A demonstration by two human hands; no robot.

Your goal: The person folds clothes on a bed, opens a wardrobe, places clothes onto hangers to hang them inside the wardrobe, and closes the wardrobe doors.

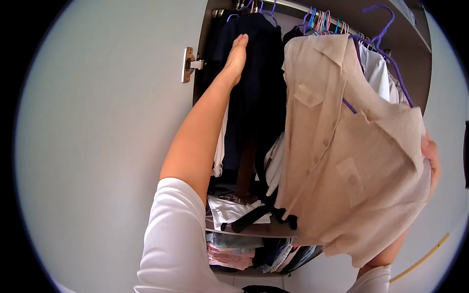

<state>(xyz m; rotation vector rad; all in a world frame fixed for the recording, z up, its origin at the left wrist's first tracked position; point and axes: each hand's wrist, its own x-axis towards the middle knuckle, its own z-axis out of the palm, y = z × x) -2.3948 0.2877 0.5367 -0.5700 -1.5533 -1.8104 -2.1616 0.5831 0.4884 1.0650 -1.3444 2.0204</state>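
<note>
My left hand [237, 57] reaches up with fingers stretched out, its palm side against dark navy garments [256, 63] hanging at the wardrobe's left. A beige button-up shirt [312, 146] with chest pockets is spread in front of the hanging clothes. A purple hanger [394, 66] runs through its open neck, the hook up near the rail and not visibly on it. At the shirt's right shoulder edge, my right hand [432, 161] grips the fabric from the side; most of its fingers are hidden behind the cloth.
Several colored hangers [322, 22] hang from a metal rail [293, 6], with white clothes [373, 68] on the right. Below, shelves hold a white cloth [229, 210], a black strap and folded pink clothes [229, 256]. An open door [107, 146] with a hinge [190, 64] stands left.
</note>
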